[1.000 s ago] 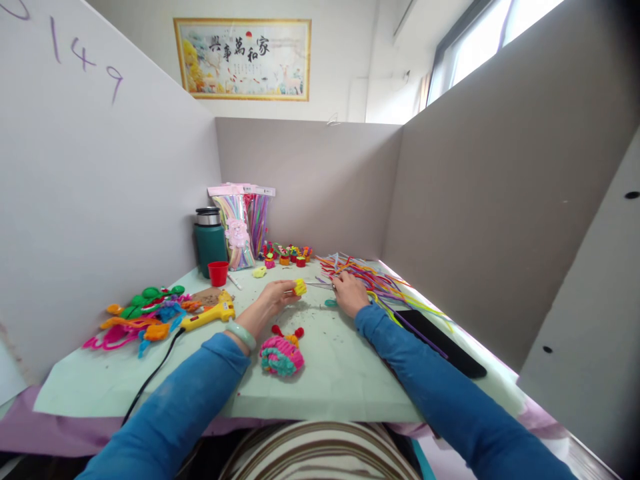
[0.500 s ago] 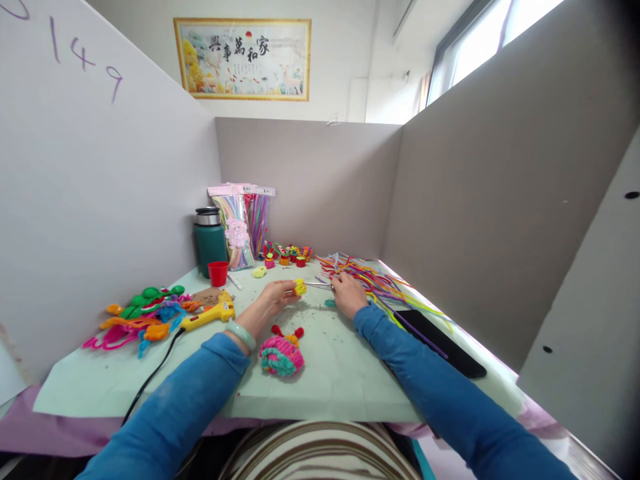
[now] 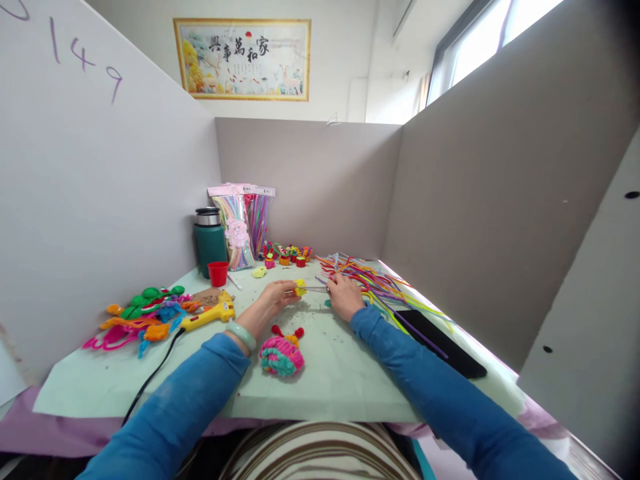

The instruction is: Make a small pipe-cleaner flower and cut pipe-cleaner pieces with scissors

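My left hand (image 3: 280, 297) is closed, pinching a small yellow fuzzy piece (image 3: 300, 288) in its fingertips. My right hand (image 3: 346, 297) is wrapped round the handles of a pair of scissors (image 3: 316, 289). Their thin metal blades point left and reach the yellow piece; the handles are mostly hidden by my fingers. On the table below the hands rests a pink and teal pipe-cleaner figure (image 3: 282, 353) with red balls on top. Small dark trimmings are scattered under the blades.
A yellow glue gun (image 3: 213, 315) with a black cord lies left, beside a pile of coloured pipe-cleaner shapes (image 3: 150, 310). Behind stand a green bottle (image 3: 210, 245), a red cup (image 3: 218, 273) and bagged pipe cleaners (image 3: 239, 230). Loose pipe cleaners (image 3: 395, 288) and a black slab (image 3: 445, 347) lie right.
My right hand has shifted slightly left with the scissors, and the blades have moved at the yellow piece. My left hand stays nearly in place.
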Tool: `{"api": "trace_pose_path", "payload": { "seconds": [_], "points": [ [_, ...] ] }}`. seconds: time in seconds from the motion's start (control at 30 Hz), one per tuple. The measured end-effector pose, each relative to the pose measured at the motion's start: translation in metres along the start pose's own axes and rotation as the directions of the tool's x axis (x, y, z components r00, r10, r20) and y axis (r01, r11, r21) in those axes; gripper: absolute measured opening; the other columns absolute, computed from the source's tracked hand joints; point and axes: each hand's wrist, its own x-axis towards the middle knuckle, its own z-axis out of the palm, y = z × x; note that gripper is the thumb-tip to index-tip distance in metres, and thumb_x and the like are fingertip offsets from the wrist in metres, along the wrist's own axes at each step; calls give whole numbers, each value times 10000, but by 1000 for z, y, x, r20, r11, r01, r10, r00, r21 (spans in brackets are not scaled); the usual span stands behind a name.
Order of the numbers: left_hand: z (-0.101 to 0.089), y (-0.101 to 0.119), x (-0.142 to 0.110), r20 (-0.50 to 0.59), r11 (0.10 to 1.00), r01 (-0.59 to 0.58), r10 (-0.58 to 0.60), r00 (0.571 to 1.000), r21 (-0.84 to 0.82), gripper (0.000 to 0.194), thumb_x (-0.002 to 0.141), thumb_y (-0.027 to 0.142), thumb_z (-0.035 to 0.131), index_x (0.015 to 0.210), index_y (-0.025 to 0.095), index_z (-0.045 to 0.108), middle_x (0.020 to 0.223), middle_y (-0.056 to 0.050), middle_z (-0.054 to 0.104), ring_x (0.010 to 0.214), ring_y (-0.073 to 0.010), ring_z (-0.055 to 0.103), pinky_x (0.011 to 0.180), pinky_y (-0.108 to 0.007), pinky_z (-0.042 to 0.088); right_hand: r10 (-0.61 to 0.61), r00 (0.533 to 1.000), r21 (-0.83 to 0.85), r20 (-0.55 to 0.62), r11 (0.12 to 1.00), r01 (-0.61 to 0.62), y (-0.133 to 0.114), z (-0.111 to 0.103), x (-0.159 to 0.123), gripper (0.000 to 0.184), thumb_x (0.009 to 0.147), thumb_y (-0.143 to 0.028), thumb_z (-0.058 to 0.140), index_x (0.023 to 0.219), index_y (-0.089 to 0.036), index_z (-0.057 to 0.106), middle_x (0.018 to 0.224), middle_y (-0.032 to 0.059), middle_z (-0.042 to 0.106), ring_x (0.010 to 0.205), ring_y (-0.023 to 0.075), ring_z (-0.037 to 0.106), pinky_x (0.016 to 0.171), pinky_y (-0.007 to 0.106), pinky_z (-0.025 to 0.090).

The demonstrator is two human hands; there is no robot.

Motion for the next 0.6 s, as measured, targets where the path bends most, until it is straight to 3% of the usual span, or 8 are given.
{"api": "trace_pose_path", "payload": {
  "seconds": [0.6],
  "points": [
    [3,2,-1,-110,988,-49,66,992,149,241,637,98,736,799,134,562,784,-82,656,746,-205,675,722,-364,570,56,998,-48,27,997,-55,-1,-3,0,256,913,-199,384,1008,-184,621,1058,134,525,944,240,483,761,356,363]
  ]
}}
